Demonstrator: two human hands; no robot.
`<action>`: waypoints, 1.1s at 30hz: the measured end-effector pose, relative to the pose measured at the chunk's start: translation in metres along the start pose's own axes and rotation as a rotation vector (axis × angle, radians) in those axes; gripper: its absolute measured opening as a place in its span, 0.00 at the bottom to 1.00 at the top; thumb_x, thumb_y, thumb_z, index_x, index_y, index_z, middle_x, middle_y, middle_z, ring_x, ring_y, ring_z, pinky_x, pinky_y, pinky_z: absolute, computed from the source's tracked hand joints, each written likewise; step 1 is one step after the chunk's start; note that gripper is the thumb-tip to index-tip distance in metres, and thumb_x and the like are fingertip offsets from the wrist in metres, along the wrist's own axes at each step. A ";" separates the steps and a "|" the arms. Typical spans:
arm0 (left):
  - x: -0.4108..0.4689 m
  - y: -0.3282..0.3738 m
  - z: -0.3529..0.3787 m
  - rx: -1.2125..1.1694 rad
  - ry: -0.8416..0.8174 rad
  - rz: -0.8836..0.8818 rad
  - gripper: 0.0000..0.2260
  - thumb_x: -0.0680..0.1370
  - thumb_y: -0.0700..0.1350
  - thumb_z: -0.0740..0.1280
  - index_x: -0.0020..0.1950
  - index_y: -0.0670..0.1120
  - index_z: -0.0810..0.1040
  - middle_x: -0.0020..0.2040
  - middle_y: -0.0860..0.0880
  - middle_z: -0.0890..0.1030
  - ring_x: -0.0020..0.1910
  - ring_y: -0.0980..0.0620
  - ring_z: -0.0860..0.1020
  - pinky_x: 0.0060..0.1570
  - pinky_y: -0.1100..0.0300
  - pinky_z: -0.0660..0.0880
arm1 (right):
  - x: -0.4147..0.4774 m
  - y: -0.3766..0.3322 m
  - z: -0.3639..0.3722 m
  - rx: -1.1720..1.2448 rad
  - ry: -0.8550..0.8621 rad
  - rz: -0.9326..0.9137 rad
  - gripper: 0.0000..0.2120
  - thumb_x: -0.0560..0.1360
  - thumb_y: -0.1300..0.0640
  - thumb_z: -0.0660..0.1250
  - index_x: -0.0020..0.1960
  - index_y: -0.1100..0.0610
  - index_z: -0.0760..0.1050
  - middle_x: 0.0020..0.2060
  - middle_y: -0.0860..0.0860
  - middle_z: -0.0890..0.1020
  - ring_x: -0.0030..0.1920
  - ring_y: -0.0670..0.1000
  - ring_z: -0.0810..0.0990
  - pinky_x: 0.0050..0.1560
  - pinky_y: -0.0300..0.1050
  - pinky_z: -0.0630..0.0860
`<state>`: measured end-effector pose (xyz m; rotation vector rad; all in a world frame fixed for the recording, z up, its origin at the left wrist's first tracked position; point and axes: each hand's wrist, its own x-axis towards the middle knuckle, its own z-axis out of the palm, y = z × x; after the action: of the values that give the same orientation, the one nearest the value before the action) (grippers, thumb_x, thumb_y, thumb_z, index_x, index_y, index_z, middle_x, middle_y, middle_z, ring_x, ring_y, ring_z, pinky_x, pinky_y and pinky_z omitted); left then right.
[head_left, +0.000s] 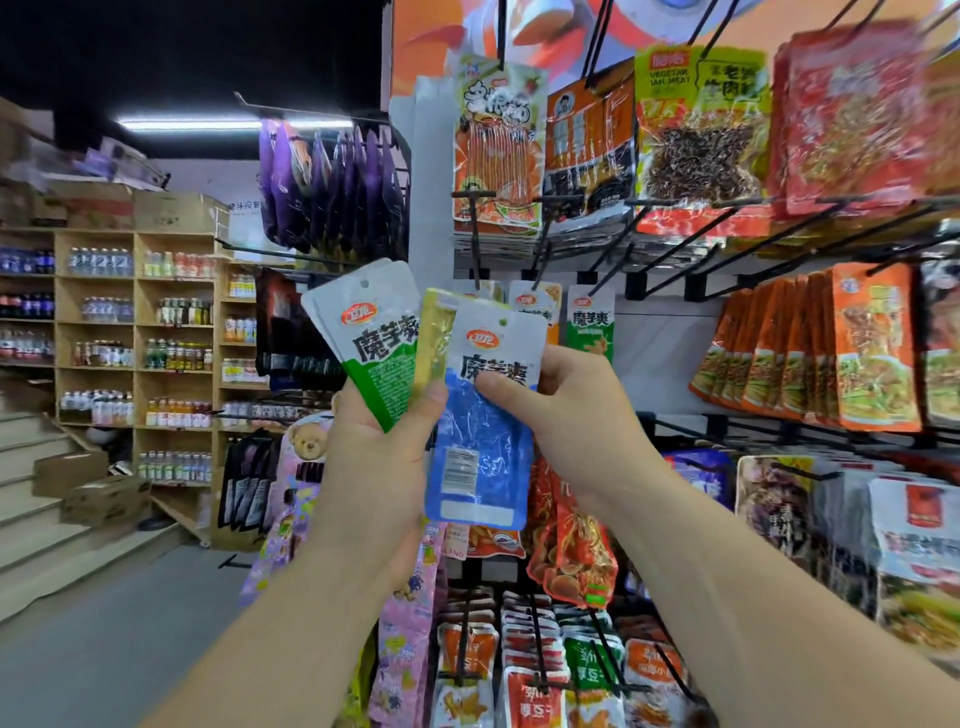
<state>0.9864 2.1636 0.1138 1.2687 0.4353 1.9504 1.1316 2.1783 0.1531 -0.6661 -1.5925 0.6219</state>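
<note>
L forearm (270, 623) and R forearm (753, 597) sit closest, bare, angled up from the bottom edge to meet mid-view. L hand (374, 467) grips a fanned bunch of snack pkts: thumb pressed across the front, fingers wrapped behind. Front of that bunch is a green-and-white pkt (374, 338) tilted left, w/ at least one more pkt edge of the same type showing behind it. A yellow pkt (434, 338) stands just right of it, touching, mostly covered. R hand (571, 415) pinches a blue pkt (483, 441) in its upper half, thumb on the printed front, fingers curled round the back edge. Blue pkt hangs roughly upright and overlaps the yellow pkt; its left edge is right by the L thumb tip, can't tell if they touch. All held pkts are mid-frame, in front of a peg rack (660, 343) of hanging snacks, not on any peg. Just behind the R hand, a matching green pkt on a peg (590, 327). Upper rack: orange strip-snack pack (496, 156), dark shredded snack pack (701, 150) labelled vegetarian meat, red packs (852, 114). R side: row of orange packs (872, 348). Below: small orange, white and green sachets (535, 691). Left of rack: purple bags (332, 187) up high, bear-print packs (306, 441) lower. Far left: wooden shelves (135, 338) w/ bottled drinks, stairs (41, 519), cardboard boxes (104, 499) on the steps.
</note>
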 end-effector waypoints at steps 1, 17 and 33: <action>-0.001 0.000 0.001 0.005 -0.008 -0.001 0.17 0.83 0.36 0.65 0.71 0.47 0.74 0.61 0.47 0.85 0.59 0.45 0.85 0.49 0.50 0.84 | -0.001 0.001 -0.003 0.004 -0.002 0.009 0.08 0.78 0.60 0.74 0.56 0.58 0.85 0.48 0.51 0.89 0.50 0.53 0.88 0.52 0.56 0.85; 0.024 -0.013 -0.025 0.339 0.046 0.079 0.18 0.83 0.34 0.65 0.68 0.54 0.76 0.58 0.60 0.85 0.56 0.62 0.83 0.51 0.69 0.76 | 0.032 -0.022 -0.015 0.077 0.154 0.089 0.14 0.76 0.47 0.67 0.47 0.58 0.69 0.39 0.53 0.67 0.37 0.53 0.67 0.43 0.58 0.71; 0.031 -0.015 -0.049 0.219 0.122 0.078 0.17 0.83 0.34 0.66 0.63 0.56 0.78 0.57 0.56 0.86 0.58 0.55 0.84 0.67 0.47 0.76 | 0.119 -0.035 0.022 -0.321 0.348 -0.118 0.09 0.81 0.52 0.70 0.45 0.55 0.78 0.35 0.48 0.75 0.32 0.47 0.71 0.29 0.39 0.68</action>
<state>0.9422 2.2020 0.1020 1.3233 0.6860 2.0986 1.0959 2.2399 0.2565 -0.8586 -1.4009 0.1494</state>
